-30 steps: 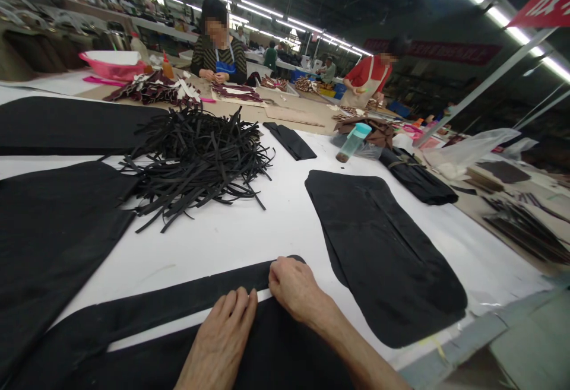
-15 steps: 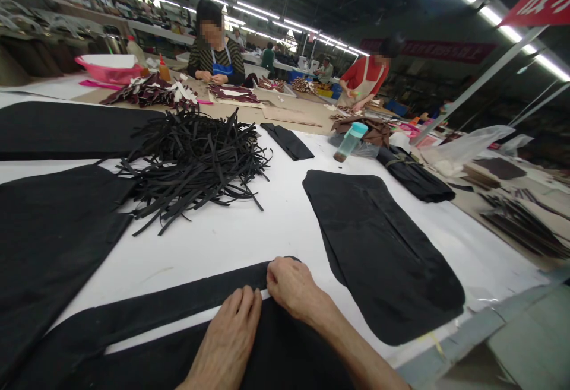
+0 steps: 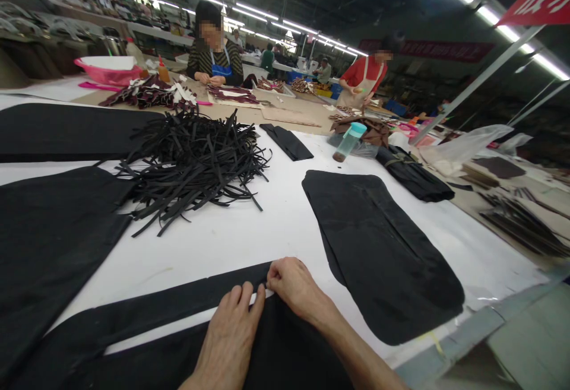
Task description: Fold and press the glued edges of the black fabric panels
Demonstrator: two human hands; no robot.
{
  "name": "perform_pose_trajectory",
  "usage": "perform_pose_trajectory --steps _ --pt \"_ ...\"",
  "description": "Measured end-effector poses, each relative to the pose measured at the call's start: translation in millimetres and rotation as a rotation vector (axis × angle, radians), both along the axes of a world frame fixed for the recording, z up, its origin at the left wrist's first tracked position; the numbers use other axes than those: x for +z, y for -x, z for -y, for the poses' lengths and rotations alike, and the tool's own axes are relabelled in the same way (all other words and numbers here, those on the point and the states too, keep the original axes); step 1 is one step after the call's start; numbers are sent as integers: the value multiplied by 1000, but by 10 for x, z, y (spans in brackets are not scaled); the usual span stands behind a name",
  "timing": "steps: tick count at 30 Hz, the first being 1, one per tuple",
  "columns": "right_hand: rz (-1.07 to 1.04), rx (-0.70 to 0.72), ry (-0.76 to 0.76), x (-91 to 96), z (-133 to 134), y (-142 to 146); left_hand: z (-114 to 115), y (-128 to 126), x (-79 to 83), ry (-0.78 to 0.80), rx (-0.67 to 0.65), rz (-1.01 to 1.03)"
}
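Observation:
My left hand [image 3: 231, 333] lies flat, fingers stretched out, on a black fabric piece [image 3: 146, 360] at the near edge of the white table [image 3: 267, 230]. Its fingertips reach the end of a long black strip [image 3: 169, 301]. My right hand [image 3: 291, 286] is curled, fingers pinched on the right end of that strip. A large black cut panel [image 3: 383, 253] lies just right of my right hand.
A heap of thin black strips [image 3: 196, 158] sits mid-table. More black panels [image 3: 48, 241] lie at left. A bottle with a teal cap [image 3: 350, 140] and a folded black bundle [image 3: 416, 176] stand further right. Two people [image 3: 214, 51] work at far tables.
My left hand has slid a little forward and right, its fingertips now meeting my right hand on the strip's end. The right hand has barely moved.

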State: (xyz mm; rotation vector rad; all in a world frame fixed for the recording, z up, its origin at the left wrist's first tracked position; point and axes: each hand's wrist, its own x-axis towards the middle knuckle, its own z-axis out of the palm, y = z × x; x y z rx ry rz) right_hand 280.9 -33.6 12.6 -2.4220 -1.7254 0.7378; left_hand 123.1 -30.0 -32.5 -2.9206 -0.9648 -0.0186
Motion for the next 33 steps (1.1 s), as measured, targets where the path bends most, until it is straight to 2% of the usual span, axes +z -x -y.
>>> perform_pose_trajectory --steps 4,7,15,20,26,33 --pt "24 -83 -39 -55 34 -48 28 13 -37 -72 -25 47" --pt "-14 -87 -33 -58 49 -97 34 12 -45 -93 -20 65" --pt "-119 -138 -42 -83 30 -139 9 -62 38 -48 -23 44" --pt "-181 -170 -102 -59 86 -142 21 -116 69 -47 -27 -4" --pt "-238 -259 -189 -15 212 -95 29 -187 90 34 4 -45" --pt "-338 -204 -181 -154 229 21 35 -96 56 28 -9 11"
